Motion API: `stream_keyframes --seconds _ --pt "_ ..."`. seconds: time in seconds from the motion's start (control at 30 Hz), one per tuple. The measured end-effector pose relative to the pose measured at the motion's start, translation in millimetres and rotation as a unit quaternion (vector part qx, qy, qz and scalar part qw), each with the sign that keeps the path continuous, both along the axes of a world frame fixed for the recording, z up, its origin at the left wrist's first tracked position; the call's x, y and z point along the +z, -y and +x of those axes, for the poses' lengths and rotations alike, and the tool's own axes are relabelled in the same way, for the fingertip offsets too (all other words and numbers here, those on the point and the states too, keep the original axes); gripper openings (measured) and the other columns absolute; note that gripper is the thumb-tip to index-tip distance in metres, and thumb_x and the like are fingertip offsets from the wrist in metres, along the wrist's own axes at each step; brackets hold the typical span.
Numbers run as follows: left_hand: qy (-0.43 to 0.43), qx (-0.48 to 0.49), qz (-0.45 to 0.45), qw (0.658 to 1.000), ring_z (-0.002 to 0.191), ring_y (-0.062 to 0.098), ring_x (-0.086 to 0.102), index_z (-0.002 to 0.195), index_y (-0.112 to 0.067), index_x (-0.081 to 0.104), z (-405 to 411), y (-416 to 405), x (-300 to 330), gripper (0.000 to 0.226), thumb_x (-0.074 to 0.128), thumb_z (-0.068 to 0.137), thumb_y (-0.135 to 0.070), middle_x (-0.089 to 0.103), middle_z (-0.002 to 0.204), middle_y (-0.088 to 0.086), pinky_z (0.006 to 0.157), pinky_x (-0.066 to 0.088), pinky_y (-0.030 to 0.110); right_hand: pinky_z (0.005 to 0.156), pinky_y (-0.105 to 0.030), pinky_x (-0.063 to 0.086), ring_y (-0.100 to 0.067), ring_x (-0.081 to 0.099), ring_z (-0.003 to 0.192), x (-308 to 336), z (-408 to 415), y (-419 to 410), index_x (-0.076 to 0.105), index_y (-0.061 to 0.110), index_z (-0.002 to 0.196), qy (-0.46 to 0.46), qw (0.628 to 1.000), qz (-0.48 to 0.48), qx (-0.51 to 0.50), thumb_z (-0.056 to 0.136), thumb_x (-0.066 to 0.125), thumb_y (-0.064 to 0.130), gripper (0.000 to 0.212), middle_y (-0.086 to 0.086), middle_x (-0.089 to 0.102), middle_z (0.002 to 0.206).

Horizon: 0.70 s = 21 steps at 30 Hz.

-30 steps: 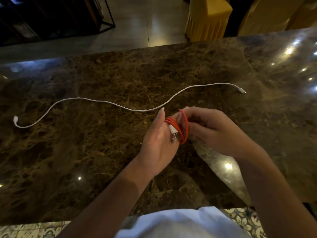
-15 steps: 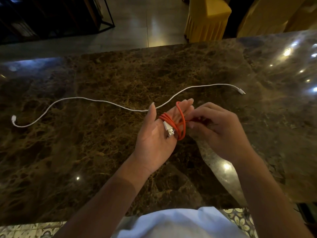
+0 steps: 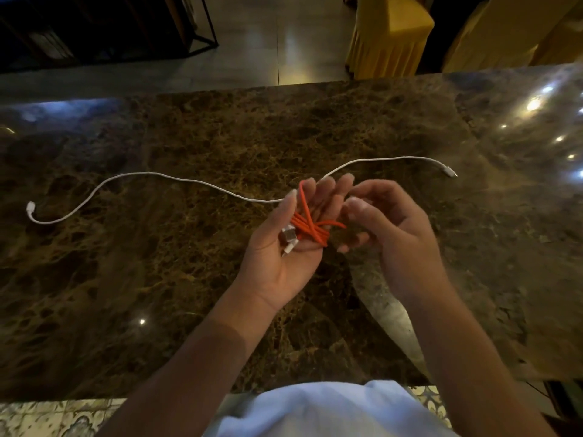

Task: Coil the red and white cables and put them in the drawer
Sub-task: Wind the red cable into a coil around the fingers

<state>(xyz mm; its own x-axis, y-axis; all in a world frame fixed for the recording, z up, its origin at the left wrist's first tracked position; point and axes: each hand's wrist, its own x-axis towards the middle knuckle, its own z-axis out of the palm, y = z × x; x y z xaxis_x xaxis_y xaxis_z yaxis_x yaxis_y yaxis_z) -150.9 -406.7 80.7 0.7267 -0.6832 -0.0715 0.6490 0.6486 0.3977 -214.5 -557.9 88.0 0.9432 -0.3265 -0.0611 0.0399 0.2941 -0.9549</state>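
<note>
The red cable (image 3: 307,227) is wound into a small bundle that lies across the palm and fingers of my left hand (image 3: 290,247), which is turned palm up. Its white plugs (image 3: 289,237) rest at the base of my thumb. My right hand (image 3: 391,234) hovers just right of the bundle with curled, parted fingers and holds nothing. The white cable (image 3: 176,178) lies uncoiled in a long wave across the marble counter behind my hands, one plug at the far left, the other (image 3: 449,171) at the right. No drawer is in view.
The dark brown marble counter (image 3: 157,279) fills the view, its near edge against my white shirt. Yellow-covered chairs (image 3: 388,33) stand beyond its far edge, and a dark metal-framed shelf (image 3: 104,26) stands at the back left. Patterned floor tiles show below.
My left hand has turned palm up and spread, showing the red bundle. My right hand has let go of the red cable and drawn slightly to the right.
</note>
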Motion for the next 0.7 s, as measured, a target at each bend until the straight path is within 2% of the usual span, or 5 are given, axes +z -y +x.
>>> stream_keyframes --seconds 0.07,0.27,0.47,0.6,0.7 --pt "0.015 -0.028 0.005 0.999 0.12 0.025 0.068 0.095 -0.006 0.073 -7 1 1 0.017 0.073 0.093 -0.023 0.073 0.102 0.009 0.107 0.052 0.034 0.059 -0.03 0.06 -0.019 0.069 0.081 -2 5 1 0.067 0.005 0.113 -0.035 0.999 -0.025 0.028 0.1 0.06 0.008 0.016 -0.007 0.071 0.094" --pt "0.001 -0.055 0.009 0.998 0.101 0.025 0.069 0.072 -0.009 0.065 -7 3 4 0.035 0.053 0.101 -0.022 0.066 0.08 0.009 0.1 0.054 0.034 0.087 -0.035 0.056 -0.023 0.07 0.103 -9 13 3 0.072 0.007 0.11 -0.025 0.998 -0.003 0.06 0.091 0.062 0.011 0.021 -0.008 0.076 0.109" --pt "-0.081 0.001 -0.025 0.996 0.114 0.031 0.073 0.093 0.003 0.076 -4 3 12 0.037 0.048 0.103 -0.019 0.077 0.103 0.017 0.102 0.058 0.036 0.097 -0.035 0.053 -0.023 0.065 0.114 -29 3 -7 0.065 0.004 0.124 0.024 0.992 0.099 0.074 0.101 0.049 0.02 0.033 -0.011 0.071 0.117" --pt "-0.04 -0.006 -0.016 0.999 0.145 0.035 0.049 0.13 0.006 0.062 0 4 14 0.041 0.04 0.104 -0.017 0.062 0.141 0.021 0.123 0.037 0.039 0.092 -0.039 0.054 -0.023 0.066 0.104 -33 -2 -12 0.074 0.019 0.11 0.002 0.997 0.029 0.07 0.097 0.063 0.049 0.035 -0.005 0.073 0.109" --pt "-0.024 0.008 0.016 1.0 0.152 0.036 0.039 0.138 0.006 0.053 -3 7 14 0.046 0.038 0.101 -0.018 0.048 0.156 0.023 0.13 0.021 0.042 0.088 -0.038 0.052 -0.023 0.063 0.094 -25 1 -10 0.072 0.02 0.096 -0.008 0.997 0.034 0.074 0.095 0.068 0.046 0.027 -0.005 0.07 0.098"
